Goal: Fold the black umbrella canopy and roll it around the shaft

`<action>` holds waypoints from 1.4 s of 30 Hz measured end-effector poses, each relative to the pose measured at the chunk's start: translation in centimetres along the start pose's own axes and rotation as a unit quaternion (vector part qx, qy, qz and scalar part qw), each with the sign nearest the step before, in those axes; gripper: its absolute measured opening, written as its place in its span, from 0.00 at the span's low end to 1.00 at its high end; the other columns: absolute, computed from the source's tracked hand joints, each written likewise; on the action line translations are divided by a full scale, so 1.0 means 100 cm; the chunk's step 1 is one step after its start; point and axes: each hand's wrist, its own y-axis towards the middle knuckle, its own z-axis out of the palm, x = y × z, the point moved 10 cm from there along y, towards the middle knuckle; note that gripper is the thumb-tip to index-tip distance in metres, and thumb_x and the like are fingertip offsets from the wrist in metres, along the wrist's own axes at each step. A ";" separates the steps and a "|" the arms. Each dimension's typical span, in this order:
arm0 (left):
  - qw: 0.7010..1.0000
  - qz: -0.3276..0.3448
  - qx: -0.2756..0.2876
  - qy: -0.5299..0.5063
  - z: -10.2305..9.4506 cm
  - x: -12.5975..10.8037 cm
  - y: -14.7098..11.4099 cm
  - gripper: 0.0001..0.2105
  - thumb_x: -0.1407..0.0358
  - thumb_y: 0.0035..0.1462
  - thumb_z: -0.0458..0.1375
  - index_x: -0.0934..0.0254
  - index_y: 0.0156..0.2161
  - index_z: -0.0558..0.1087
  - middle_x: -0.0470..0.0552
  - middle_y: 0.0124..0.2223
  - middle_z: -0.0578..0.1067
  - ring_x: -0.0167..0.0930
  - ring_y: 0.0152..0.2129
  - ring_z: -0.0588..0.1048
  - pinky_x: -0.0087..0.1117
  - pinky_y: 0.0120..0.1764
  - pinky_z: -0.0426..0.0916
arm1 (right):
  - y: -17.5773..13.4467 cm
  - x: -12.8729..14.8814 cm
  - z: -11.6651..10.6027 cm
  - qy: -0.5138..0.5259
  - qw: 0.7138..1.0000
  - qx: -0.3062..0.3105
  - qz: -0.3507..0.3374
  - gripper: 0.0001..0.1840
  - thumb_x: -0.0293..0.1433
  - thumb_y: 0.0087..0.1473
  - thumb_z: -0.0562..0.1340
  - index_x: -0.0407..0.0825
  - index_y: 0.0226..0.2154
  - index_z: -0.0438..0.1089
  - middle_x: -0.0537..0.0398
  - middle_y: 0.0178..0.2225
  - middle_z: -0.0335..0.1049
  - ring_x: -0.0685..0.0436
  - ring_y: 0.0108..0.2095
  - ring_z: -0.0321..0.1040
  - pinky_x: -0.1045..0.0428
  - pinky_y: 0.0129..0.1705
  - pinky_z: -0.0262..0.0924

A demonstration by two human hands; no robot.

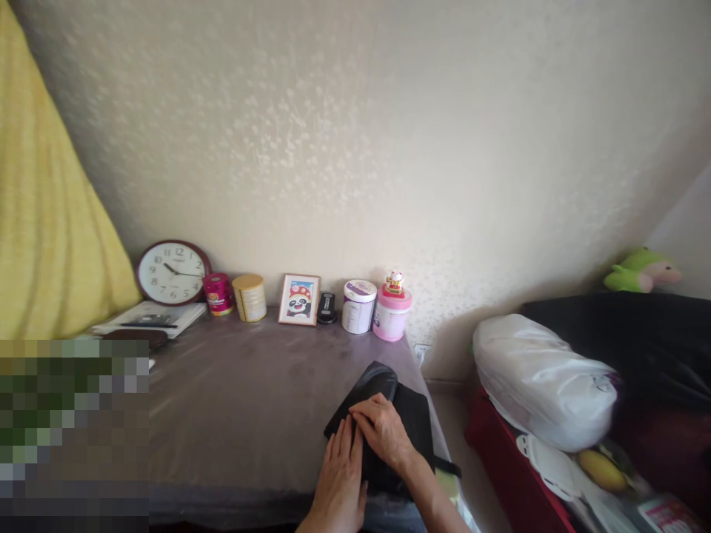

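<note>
A black bag (414,414) with a smooth, shiny flap lies at the right front corner of the table. A short dark strap sticks out from its right side past the table edge. My left hand (341,466) rests on the bag's near left part with its fingers stretched out. Just beside it, my right hand (383,429) has its fingers bent and pinched at the flap's lower edge. The fingertips of both hands almost meet, and they hide part of that edge.
Along the wall stand a clock (173,274), a magenta can (218,295), a yellow canister (249,297), a framed panda picture (299,300), a white tub (358,307) and a pink tub (392,317) bearing a figurine. A white plastic bag (544,377) lies right, across a gap.
</note>
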 end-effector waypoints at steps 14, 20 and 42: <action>0.999 -0.024 0.030 -0.016 0.010 0.004 0.004 0.40 0.76 0.45 0.50 0.68 0.63 0.38 0.60 0.66 0.41 0.37 0.62 0.45 0.37 0.60 0.46 | 0.056 -0.077 -0.002 -0.102 0.993 -0.042 0.033 0.15 0.30 0.59 0.52 0.55 0.34 0.74 0.56 0.43 0.74 0.43 0.52 0.62 0.40 0.57 0.45; 0.999 -0.012 0.033 -0.040 0.012 0.005 0.002 0.40 0.77 0.45 0.49 0.70 0.63 0.37 0.60 0.66 0.42 0.36 0.62 0.45 0.36 0.60 0.47 | 0.042 -0.060 -0.029 -0.072 0.989 -0.121 0.032 0.14 0.31 0.59 0.52 0.50 0.39 0.72 0.50 0.44 0.73 0.40 0.52 0.61 0.42 0.55 0.50; 0.998 0.006 -0.011 -0.059 0.004 0.003 -0.001 0.38 0.77 0.49 0.47 0.69 0.63 0.36 0.61 0.66 0.45 0.36 0.62 0.47 0.37 0.59 0.48 | -0.107 -0.170 -0.072 0.092 0.897 -0.215 0.376 0.23 0.47 0.48 0.51 0.49 0.36 0.68 0.48 0.34 0.74 0.41 0.35 0.72 0.49 0.37 0.63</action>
